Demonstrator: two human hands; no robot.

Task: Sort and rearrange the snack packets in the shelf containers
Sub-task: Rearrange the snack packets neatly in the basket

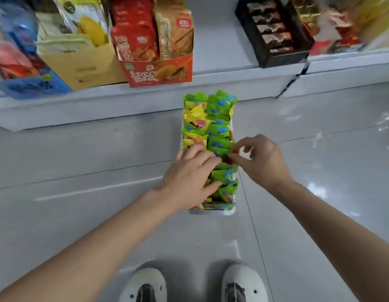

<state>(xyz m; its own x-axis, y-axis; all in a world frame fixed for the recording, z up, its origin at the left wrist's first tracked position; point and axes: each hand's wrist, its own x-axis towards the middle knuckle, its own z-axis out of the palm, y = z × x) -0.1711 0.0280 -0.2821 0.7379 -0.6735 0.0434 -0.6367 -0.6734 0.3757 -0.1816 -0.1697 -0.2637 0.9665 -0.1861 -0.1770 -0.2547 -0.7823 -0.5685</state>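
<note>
White card forms the long narrow container (pixel 212 212) standing on the floor just in front of the shelf; it holds two rows of upright snack packets (pixel 218 125), green ones in the right row and yellow-and-green ones in the left. On the white shelf (pixel 215 70) above, an orange display box (pixel 160 71) holds red and tan packets, a tan carton (pixel 80 66) beside it holds pale bags, a blue box (pixel 32 86) sits at the far left, and a black tray (pixel 274 31) of brown bars stands well to the right. Grey glossy floor tiles (pixel 80 162) reflect the ceiling lights, and two white shoes (pixel 143 284) show at the bottom edge. The left hand (pixel 189 177) lies palm down with fingers spread and fairly straight, pressing on the packets in the near half of the container. The right hand (pixel 261 160) hovers over the right row, thumb and forefinger pinching a small brownish packet (pixel 227 159); motion blur hides its detail.
</note>
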